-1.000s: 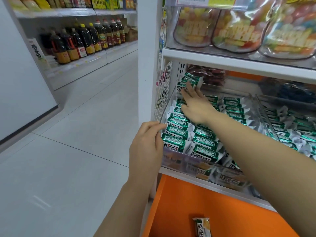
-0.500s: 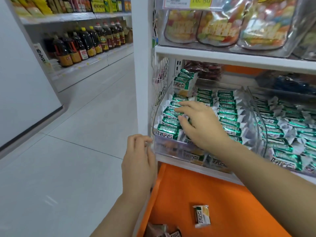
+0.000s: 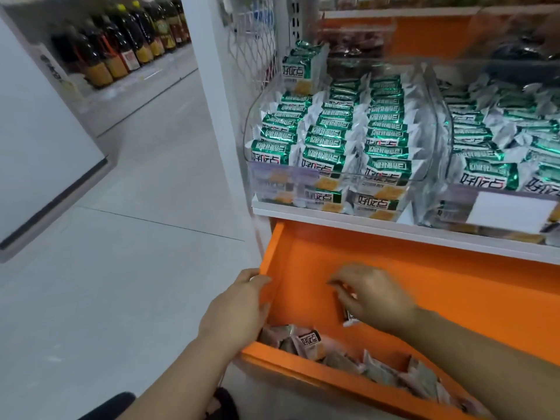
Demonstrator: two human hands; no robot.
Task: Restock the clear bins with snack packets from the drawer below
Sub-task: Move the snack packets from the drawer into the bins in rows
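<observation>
1 small dark-edged snack packet (image 3: 349, 318), blurred, low inside the smooth orange drawer (image 3: 454, 298), gripped by the curled fingers of the right hand (image 3: 378, 298). Heaped along the drawer's front wall, crinkled pale packets (image 3: 309, 342). Clasped over its flat left wall, the left hand (image 3: 239, 310). Above, on a white shelf (image 3: 363, 221), 2 clear hard-walled bins (image 3: 378, 178) packed with neat rows of glossy green-and-silver packets (image 3: 325, 140).

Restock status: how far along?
Done: the left clear bin looks full of green packets in rows. In hand: right hand pinches a loose packet in the orange drawer; left hand grips its side wall. Left: pinkish packets at the drawer front, not yet shelved.
</observation>
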